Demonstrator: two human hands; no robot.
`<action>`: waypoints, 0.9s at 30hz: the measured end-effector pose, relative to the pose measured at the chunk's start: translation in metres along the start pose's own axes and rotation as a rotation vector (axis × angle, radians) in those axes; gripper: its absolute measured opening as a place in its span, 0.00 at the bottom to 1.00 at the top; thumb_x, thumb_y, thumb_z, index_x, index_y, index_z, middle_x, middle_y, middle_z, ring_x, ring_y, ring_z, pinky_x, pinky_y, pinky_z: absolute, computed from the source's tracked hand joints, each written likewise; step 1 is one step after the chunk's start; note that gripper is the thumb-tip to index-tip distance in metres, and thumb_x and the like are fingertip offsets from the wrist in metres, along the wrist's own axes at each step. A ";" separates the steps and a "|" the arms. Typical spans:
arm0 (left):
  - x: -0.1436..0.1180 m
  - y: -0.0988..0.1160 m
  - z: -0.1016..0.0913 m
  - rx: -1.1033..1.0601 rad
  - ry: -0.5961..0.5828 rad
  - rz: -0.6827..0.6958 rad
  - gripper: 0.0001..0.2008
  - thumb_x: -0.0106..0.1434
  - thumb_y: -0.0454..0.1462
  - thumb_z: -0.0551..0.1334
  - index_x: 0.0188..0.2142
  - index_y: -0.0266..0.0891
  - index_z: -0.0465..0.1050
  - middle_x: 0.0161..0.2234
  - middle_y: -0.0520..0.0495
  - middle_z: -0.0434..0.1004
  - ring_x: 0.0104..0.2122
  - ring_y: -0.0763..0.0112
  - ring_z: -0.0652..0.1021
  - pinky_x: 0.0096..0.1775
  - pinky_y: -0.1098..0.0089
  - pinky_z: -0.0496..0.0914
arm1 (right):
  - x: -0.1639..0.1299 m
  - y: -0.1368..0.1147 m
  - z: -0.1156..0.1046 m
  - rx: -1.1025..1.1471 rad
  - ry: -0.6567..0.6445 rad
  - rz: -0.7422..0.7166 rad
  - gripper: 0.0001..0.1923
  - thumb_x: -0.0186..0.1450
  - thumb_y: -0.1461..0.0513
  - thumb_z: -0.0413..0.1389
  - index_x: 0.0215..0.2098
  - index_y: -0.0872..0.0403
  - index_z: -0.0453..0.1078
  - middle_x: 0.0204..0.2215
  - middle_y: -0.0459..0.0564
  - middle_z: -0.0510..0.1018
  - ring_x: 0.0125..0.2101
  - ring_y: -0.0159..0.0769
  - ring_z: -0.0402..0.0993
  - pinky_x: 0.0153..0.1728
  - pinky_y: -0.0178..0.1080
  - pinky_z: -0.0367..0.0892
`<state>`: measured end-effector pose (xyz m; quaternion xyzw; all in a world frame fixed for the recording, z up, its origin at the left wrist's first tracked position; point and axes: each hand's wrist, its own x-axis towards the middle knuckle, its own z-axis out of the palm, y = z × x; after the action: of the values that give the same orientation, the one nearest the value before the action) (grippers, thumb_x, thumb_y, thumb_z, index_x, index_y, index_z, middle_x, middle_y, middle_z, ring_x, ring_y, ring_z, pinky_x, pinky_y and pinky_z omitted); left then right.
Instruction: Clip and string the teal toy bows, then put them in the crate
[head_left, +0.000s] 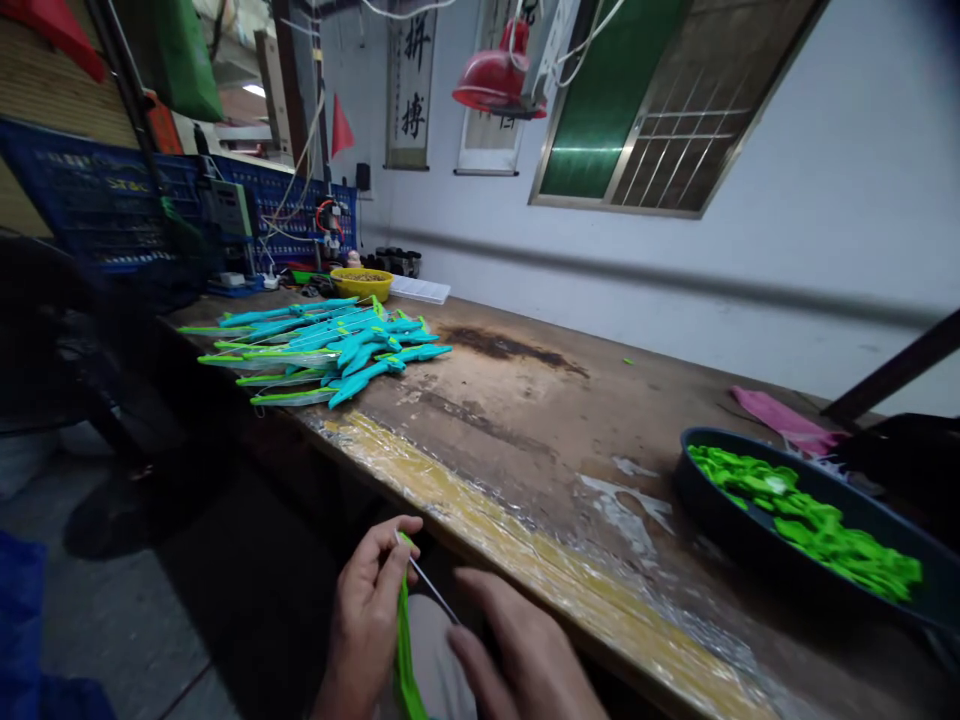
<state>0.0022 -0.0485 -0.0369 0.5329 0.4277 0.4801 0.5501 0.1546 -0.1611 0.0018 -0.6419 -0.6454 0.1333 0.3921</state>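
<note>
Left hand pinches a green strip running bottom-to-top; right hand, fingers loosely spread, just right of it.

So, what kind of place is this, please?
Probably a small assembly workshop: a worn wooden workbench, a pile of identical teal and green plastic pieces, and a dark tray of green parts.

green strip | teal-and-green pile | dark blue tray | yellow bowl | red lamp
</note>
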 end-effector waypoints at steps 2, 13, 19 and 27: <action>-0.004 0.005 -0.001 -0.042 -0.016 0.019 0.15 0.64 0.48 0.63 0.43 0.41 0.77 0.48 0.43 0.78 0.41 0.63 0.77 0.43 0.67 0.71 | 0.042 -0.024 0.022 0.256 -0.141 0.160 0.10 0.66 0.61 0.56 0.43 0.52 0.77 0.32 0.49 0.81 0.31 0.38 0.78 0.32 0.36 0.71; -0.014 0.015 -0.007 -0.422 0.005 -0.081 0.09 0.65 0.44 0.65 0.39 0.42 0.74 0.51 0.42 0.78 0.43 0.62 0.78 0.44 0.66 0.71 | 0.061 -0.035 0.049 0.937 -0.046 0.737 0.21 0.51 0.48 0.68 0.28 0.57 0.73 0.20 0.44 0.70 0.20 0.26 0.58 0.21 0.29 0.53; -0.003 0.017 -0.022 -0.722 0.006 -0.119 0.06 0.63 0.39 0.67 0.34 0.38 0.77 0.30 0.50 0.72 0.26 0.75 0.72 0.30 0.74 0.69 | 0.062 -0.034 0.037 0.519 -0.073 0.302 0.12 0.66 0.55 0.58 0.33 0.55 0.76 0.27 0.48 0.75 0.29 0.35 0.69 0.32 0.35 0.64; -0.001 0.008 -0.042 -1.066 -0.319 -0.021 0.08 0.62 0.40 0.68 0.30 0.39 0.75 0.29 0.52 0.62 0.26 0.76 0.69 0.26 0.77 0.68 | 0.063 -0.059 0.036 0.271 -0.135 -0.097 0.12 0.71 0.66 0.48 0.35 0.53 0.72 0.28 0.45 0.70 0.28 0.30 0.70 0.30 0.32 0.64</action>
<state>-0.0395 -0.0428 -0.0321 0.2425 0.0423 0.5379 0.8063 0.0956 -0.0987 0.0395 -0.5405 -0.6768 0.2430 0.4368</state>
